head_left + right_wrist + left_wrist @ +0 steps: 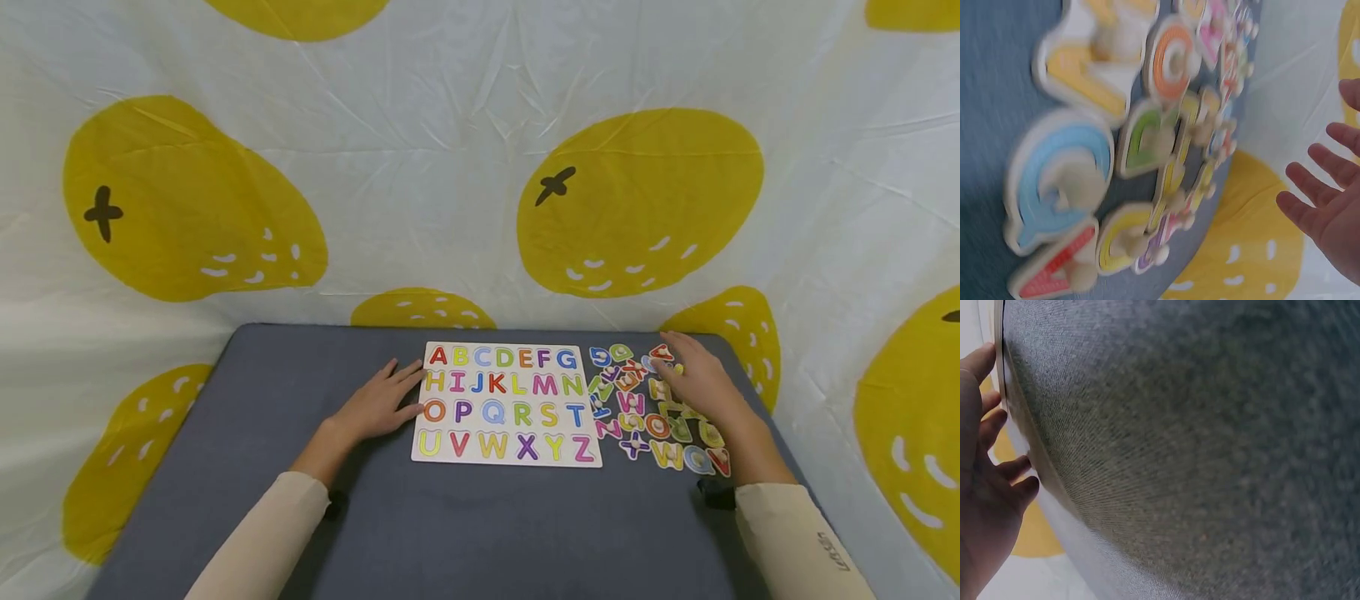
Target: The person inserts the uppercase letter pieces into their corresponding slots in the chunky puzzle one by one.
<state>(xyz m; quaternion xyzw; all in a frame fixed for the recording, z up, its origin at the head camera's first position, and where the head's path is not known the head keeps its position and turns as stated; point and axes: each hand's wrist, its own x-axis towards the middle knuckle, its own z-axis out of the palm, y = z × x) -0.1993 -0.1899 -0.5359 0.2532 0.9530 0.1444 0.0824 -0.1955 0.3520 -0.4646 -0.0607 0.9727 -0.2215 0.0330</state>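
Observation:
A white alphabet puzzle board [468, 425] with colored letters A to Z lies flat on the table. My left hand [377, 406] rests at its left edge, fingers spread and touching the rim; the left wrist view shows this hand [991, 487] beside the board's thin edge. To the board's right lies a loose cluster of wooden letter pieces with round knobs, among them a blue Q [1063, 178], an orange O [1171, 59] and a red V [1060, 262]. Above the cluster's right side hovers my right hand [701, 379], fingers extended and holding nothing, as the right wrist view of this hand [1335, 200] shows.
A dark grey cloth covers the table [480, 533]. Behind it hangs a white curtain [420, 192] printed with large yellow fruits. Black straps or cameras sit at both wrists, below the cream sleeves [255, 533].

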